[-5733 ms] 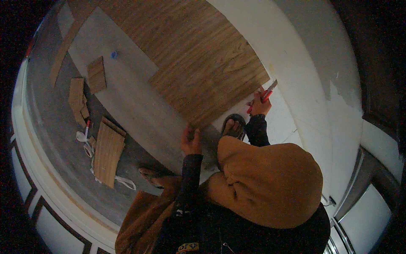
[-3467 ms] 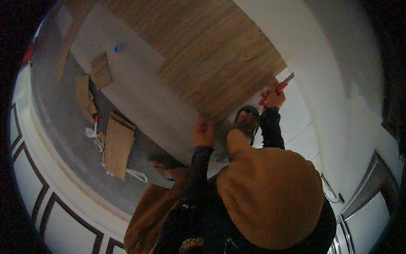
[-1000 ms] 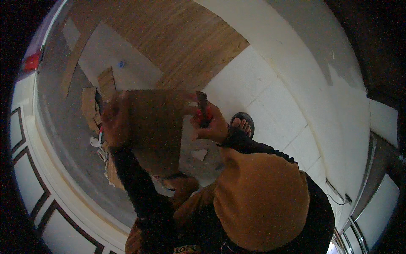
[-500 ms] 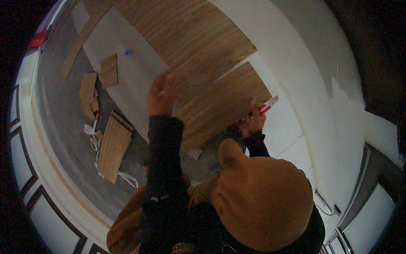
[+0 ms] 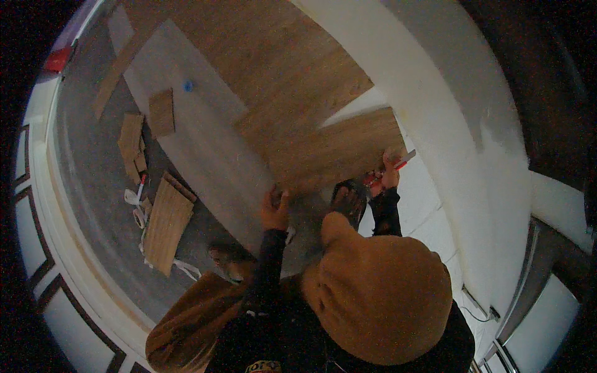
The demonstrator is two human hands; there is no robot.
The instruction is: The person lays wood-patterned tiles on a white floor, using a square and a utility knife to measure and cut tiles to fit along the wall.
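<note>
Plank (image 5: 348,143): brown wood, down on the right part of the floor (image 5: 87,180), its right end close to the wall (image 5: 448,124).
Gap (image 5: 360,107): a white wedge between it and the laid boards (image 5: 261,56), fat by the wall, thin toward the left.
Left hand (image 5: 275,210): bent fingers touch the near left corner; can't tell if they grip.
Right hand (image 5: 390,174): fingers wrapped around a red tool (image 5: 400,164), beside the near right corner.
Floor's left side: a pile of wood pieces (image 5: 165,227).
</note>
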